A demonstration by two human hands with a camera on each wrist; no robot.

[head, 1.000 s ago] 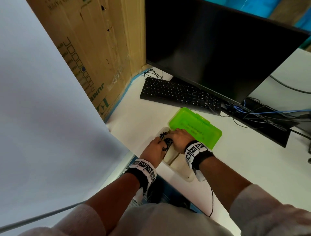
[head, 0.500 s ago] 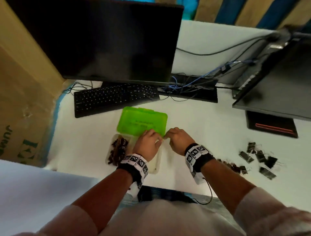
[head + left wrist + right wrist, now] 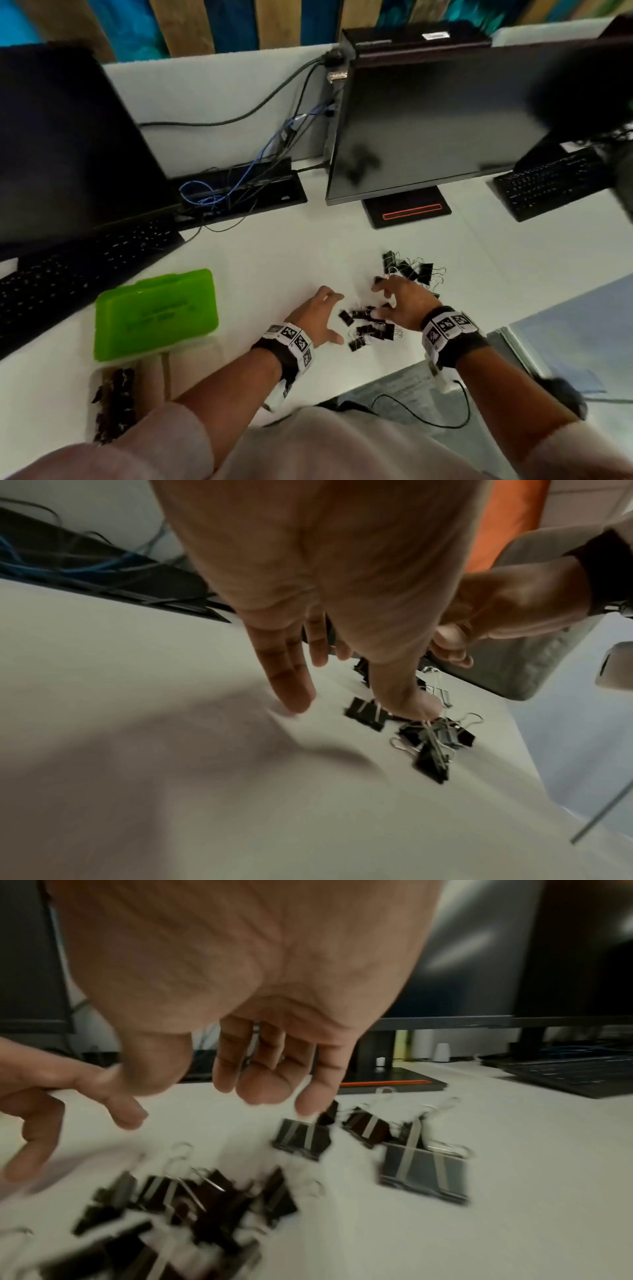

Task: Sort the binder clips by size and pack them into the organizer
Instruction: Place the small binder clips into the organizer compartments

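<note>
Loose black binder clips (image 3: pixel 368 325) lie in a heap near the desk's front edge, with larger clips (image 3: pixel 411 270) just behind them. My left hand (image 3: pixel 337 317) hovers at the heap's left side, fingers spread and straight. In the left wrist view its thumb (image 3: pixel 407 704) touches a clip (image 3: pixel 366 714). My right hand (image 3: pixel 376 301) hangs over the heap with loose, spread fingers (image 3: pixel 260 1088) and holds nothing. A big clip (image 3: pixel 424 1172) and a medium clip (image 3: pixel 301 1137) lie under it. The organizer (image 3: pixel 156 359) sits at the left, its green lid (image 3: pixel 157 315) open, with small clips (image 3: pixel 114 401) in one compartment.
Two dark monitors (image 3: pixel 428 126) stand behind, the right one on a base with a red stripe (image 3: pixel 407 212). Keyboards (image 3: pixel 78 270) lie at the far left and far right. A cable tray with blue wires (image 3: pixel 239 192) sits between the monitors. The desk's front edge (image 3: pixel 394 373) is close to the clips.
My view swung right, from the organizer to the loose clips. Both hands left the organizer and moved right to the heap, and their fingers opened.
</note>
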